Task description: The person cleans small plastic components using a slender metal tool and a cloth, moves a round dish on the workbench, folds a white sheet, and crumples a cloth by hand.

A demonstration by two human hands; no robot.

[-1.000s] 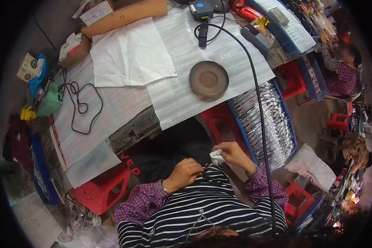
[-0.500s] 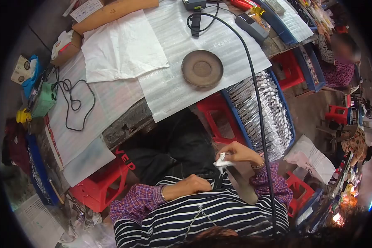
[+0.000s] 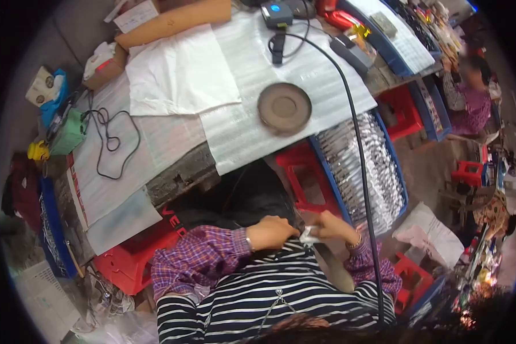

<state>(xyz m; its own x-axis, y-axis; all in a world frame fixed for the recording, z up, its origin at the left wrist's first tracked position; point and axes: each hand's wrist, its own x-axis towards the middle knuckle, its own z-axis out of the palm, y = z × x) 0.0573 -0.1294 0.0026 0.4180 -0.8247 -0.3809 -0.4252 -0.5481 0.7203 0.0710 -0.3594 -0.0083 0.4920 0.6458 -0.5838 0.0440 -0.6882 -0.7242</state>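
Pinched in my right hand [image 3: 335, 227], in front of my waist, is a crumpled piece of white tissue or cloth [image 3: 308, 236]. My left hand [image 3: 272, 232] is closed just left of it, over my lap; its fingertips point at the white piece, and what they hold, if anything, is hidden. A round brown dish [image 3: 284, 108] with a ring in its middle lies on the table beyond my hands. To its left a white sheet [image 3: 180, 71] is spread over the foam covering [image 3: 235, 146].
A blue crate [image 3: 404, 186] of thin silvery-wrapped pieces stands right of my lap, beside a red stool [image 3: 304, 172]. A black cable [image 3: 358, 132] hangs across the view. Boxes [image 3: 136, 16] and a green device [image 3: 69, 133] line the table's left. Another person [image 3: 470, 103] sits far right.
My left hand has moved right and up from my waist toward my right hand. The right hand still holds the white piece and has shifted slightly. The view has tilted a little.
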